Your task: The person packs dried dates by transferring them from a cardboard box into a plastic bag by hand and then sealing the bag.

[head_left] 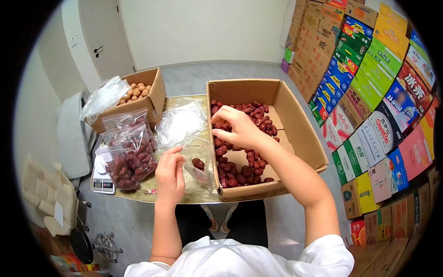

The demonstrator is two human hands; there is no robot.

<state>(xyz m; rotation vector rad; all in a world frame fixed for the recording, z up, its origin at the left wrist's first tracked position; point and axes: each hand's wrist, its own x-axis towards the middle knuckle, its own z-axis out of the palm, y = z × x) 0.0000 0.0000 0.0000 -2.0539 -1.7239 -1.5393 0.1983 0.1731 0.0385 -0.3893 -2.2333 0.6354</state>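
My left hand [170, 176] is closed, pinching the edge of a clear plastic bag [197, 154] at the table's front. One dried red date [198, 164] lies inside this bag, and its mouth is towards the cardboard box [295, 134] on the right. My right hand [236, 127] reaches over that box's left side, among many dried red dates [251, 173]. Its fingers are curved, with a gap between fingertips and thumb where dates show. Some dates beneath the palm are hidden.
Filled bags of dates [131, 159] rest on a white kitchen scale [102, 177] at left. Behind are a box of walnuts [135, 93] topped with plastic bags, and a stack of clear bags [182, 120]. Stacked cartons [355, 83] line the right wall; a chair [50, 194] stands left.
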